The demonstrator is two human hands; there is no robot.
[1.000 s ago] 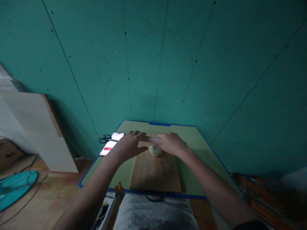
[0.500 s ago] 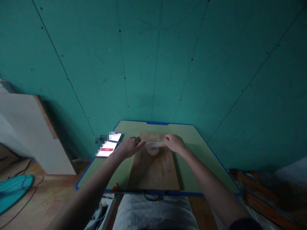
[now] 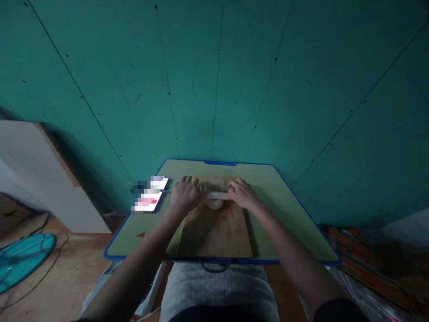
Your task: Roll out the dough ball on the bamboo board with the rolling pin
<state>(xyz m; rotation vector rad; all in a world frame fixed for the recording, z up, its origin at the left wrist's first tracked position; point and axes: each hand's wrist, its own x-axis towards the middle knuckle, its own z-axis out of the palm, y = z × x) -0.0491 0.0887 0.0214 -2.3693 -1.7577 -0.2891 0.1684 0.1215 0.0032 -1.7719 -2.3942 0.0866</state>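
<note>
A pale rolling pin (image 3: 217,195) lies crosswise over a small round piece of dough (image 3: 214,205). The dough rests on a wooden cutting board (image 3: 216,237) in the middle of the table. My left hand (image 3: 187,195) is closed over the pin's left end, palm down. At the other end, my right hand (image 3: 241,193) wraps its fingers around the pin. Between my hands only the pin's middle shows; its ends are covered. The pin hides the far edge of the dough.
A lit phone (image 3: 150,199) lies left of the board on the light-topped table (image 3: 284,223), which has a blue rim. Behind stands a green wall (image 3: 214,89). A white panel (image 3: 50,179) leans at left, near a teal round object (image 3: 27,259) on the floor.
My left hand has turned palm down and its fingers now lie over the pin. My right hand stays on the other end. The view has tilted down slightly.
</note>
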